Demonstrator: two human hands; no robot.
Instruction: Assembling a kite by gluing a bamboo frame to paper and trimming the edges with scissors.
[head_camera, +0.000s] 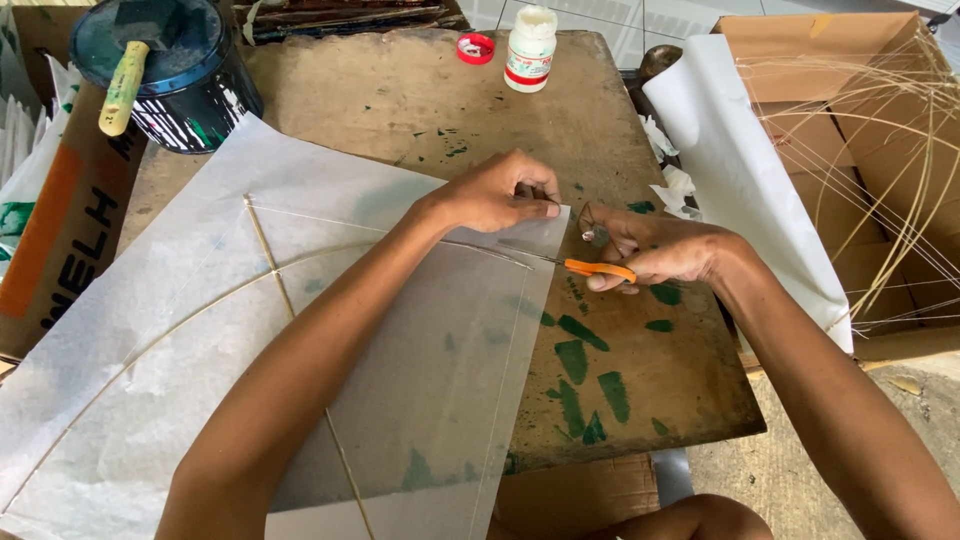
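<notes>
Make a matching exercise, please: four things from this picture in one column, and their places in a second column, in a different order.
Things:
1. scissors
2. white bottle
3. foam brush
4. red cap

Places:
A. lying on top of the dark paint can
B. in the right hand
C. standing at the far edge of the wooden board
D. lying on the board just left of the bottle

Pairs: 1-B, 2-C, 3-A, 4-D

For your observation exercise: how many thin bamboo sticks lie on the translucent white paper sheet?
2: a straight thin bamboo stick running from upper left to the bottom edge, and a curved bamboo stick crossing it toward the left hand. Arms may hide more.
</notes>
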